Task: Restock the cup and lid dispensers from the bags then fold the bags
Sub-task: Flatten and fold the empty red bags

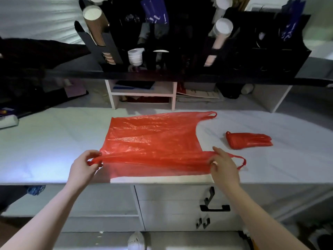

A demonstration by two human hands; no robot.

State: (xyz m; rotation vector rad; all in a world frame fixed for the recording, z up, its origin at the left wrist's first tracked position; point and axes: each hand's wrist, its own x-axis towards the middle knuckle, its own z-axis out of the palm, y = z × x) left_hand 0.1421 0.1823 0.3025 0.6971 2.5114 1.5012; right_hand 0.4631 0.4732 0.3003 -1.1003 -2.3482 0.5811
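A red plastic bag [153, 139] lies spread flat on the white counter [54, 141], handles pointing right. My left hand [84, 166] pinches its near left corner, lifted a little off the counter. My right hand [224, 167] pinches the near edge by the near handle. A second red bag [249, 141], folded into a small bundle, lies to the right. On the black shelf above stands the dispenser rack [180, 56] with a brown cup stack [95, 24], a pale cup stack [220, 33] and white lids [135, 55].
A small white shelf unit [143, 95] with papers stands at the back of the counter. Dark items crowd the far left. Below the counter edge are white drawers with a black handle [214, 207].
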